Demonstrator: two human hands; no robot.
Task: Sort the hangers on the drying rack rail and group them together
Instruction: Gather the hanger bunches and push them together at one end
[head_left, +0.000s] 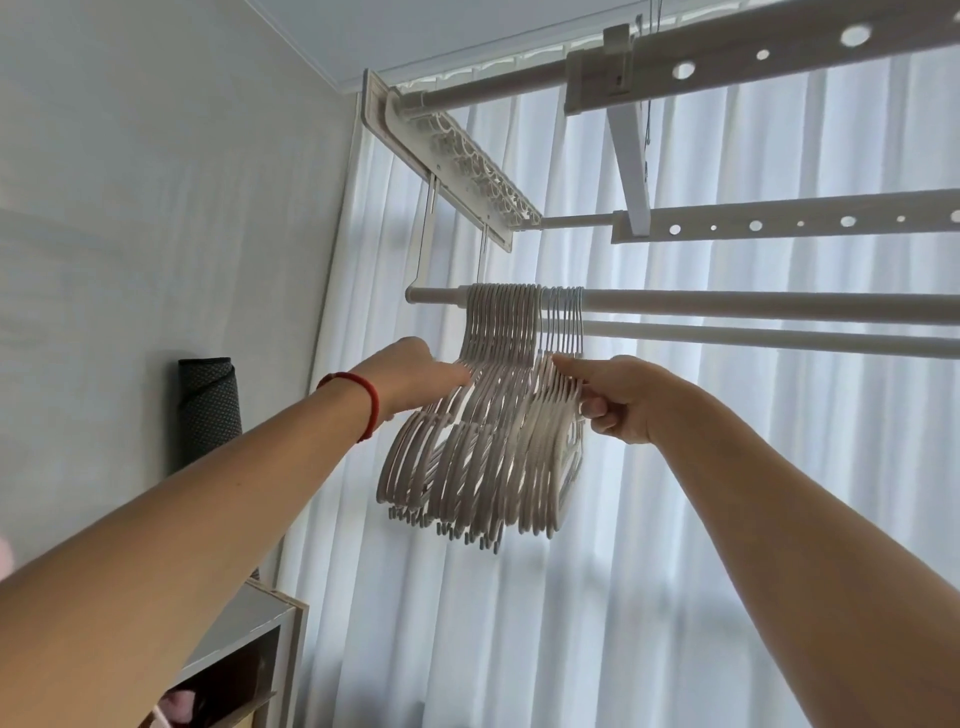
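Several pale grey hangers (488, 447) hang bunched close together near the left end of a white drying rack rail (727, 304). Their hooks sit side by side on the rail. My left hand (415, 374), with a red band at the wrist, reaches into the left side of the bunch, fingertips hidden among the hangers. My right hand (613, 397) grips the rightmost hangers at their shoulders, thumb on top and fingers curled beneath.
More white rack bars (779, 223) with round holes run overhead, and a folded white frame (467, 166) hangs at the upper left. White curtains (727, 519) fill the background. A dark rolled mat (208, 410) leans on the left wall above a wooden shelf (270, 623).
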